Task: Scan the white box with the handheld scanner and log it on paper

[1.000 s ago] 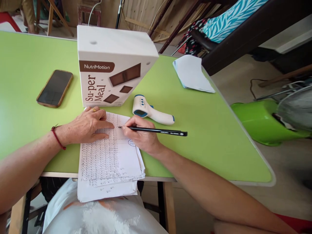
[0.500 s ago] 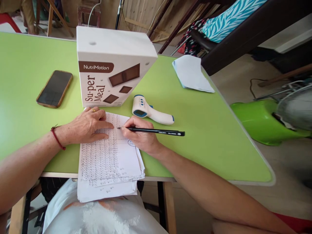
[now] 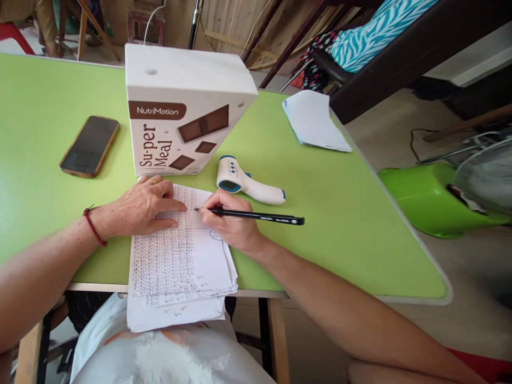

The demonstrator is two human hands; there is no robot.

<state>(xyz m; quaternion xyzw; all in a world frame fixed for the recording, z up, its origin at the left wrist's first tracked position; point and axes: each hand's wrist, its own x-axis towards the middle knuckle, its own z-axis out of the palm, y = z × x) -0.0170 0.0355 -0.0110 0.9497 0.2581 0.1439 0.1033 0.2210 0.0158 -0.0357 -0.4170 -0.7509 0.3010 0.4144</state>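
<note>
My right hand is closed round a black pen, whose tip meets the top sheet of a stack of paper. Rows of small handwriting cover most of that sheet, and a blue stamp shows partly at its right side. Lying flat across the upper left of the paper, my left hand has its fingers spread and holds nothing. The lower end of the stack juts past the table's front edge. Just beyond my right hand rests a white and blue infrared thermometer.
A white and brown NutriMotion box stands upright behind the paper on the green table. To its left lies a phone. Folded white paper is at the far right edge. A green bin sits on the floor at right.
The pen in my right hand has shifted very slightly, its rear end a little lower. My left hand, the paper and the other things have stayed in place.
</note>
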